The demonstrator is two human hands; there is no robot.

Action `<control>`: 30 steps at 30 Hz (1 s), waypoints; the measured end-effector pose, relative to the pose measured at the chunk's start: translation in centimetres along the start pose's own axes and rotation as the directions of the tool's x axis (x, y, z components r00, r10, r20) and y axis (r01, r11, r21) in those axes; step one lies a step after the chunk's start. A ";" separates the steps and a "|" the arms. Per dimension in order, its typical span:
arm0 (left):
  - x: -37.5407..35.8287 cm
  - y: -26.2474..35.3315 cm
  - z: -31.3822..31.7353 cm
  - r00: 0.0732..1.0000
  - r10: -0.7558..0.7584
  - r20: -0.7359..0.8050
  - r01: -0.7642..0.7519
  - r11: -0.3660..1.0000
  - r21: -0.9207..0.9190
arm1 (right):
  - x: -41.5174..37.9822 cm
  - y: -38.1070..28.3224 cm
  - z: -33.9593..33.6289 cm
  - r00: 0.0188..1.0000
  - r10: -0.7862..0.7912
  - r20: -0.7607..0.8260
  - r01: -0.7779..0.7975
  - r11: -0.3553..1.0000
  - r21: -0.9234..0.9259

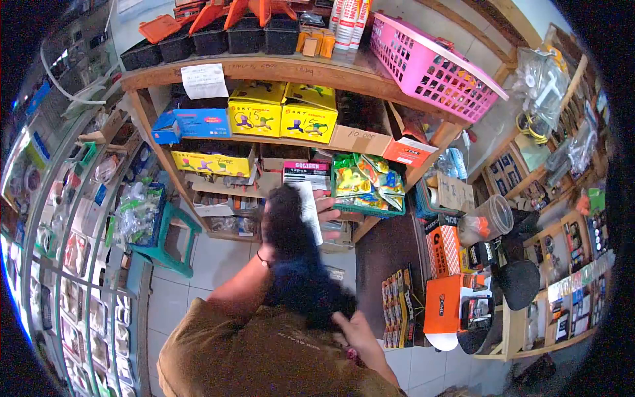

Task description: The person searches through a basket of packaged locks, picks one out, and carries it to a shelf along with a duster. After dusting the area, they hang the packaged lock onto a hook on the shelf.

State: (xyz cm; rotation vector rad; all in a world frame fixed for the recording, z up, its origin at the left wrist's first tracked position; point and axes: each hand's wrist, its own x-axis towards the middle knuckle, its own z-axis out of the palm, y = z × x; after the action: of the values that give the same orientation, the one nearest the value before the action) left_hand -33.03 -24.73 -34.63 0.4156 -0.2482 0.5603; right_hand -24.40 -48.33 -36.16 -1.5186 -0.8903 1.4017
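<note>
A long piece of dark cloth [301,264], black to navy and blurred, stretches up in front of my brown shirt. My left hand [329,218], with a thin band at the wrist, is behind its upper end. The fingers of that hand stick out past the cloth's right side, stretched and spread. A narrow white strip [309,212] shows between the cloth and these fingers. Lower right, my right hand [360,333] is closed on the cloth's lower end, close to my body. The cloth hides most of my left palm.
A wooden shelf [264,68] ahead holds yellow boxes [308,116], a blue box [202,124] and a bag of colourful pieces [367,182]. A pink basket [436,69] sits on top. Left is a green stool [178,231]; right, an orange box [444,306] on a dark surface [387,248].
</note>
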 end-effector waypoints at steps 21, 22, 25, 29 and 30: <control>-0.7 0.2 0.8 0.991 0.122 -0.058 -0.132 0.967 -0.217 | 0.5 -1.4 1.1 0.970 0.211 -0.123 -0.159 0.927 0.340; -0.7 0.3 1.8 0.995 0.056 -0.077 -0.062 0.995 -0.082 | 0.3 -2.8 2.2 0.923 0.307 -0.234 -0.272 0.947 0.171; 0.0 0.0 0.4 0.993 0.091 -0.075 -0.101 0.985 -0.139 | 0.3 -0.8 -0.1 0.955 0.258 -0.147 -0.206 0.932 0.298; -0.4 -0.5 0.4 0.993 0.122 0.009 -0.116 0.963 -0.242 | 0.3 -1.6 1.4 0.954 0.237 -0.185 -0.167 0.929 0.329; -0.5 -0.3 1.1 0.999 0.018 -0.037 -0.023 0.990 -0.138 | 0.1 -2.6 2.4 0.936 0.278 -0.214 -0.246 0.956 0.162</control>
State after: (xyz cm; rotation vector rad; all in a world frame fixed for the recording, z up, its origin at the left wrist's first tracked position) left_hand -33.42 -25.65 -33.89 0.2687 -0.2553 0.5665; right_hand -26.60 -46.96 -33.77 -1.7039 -0.4511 1.3996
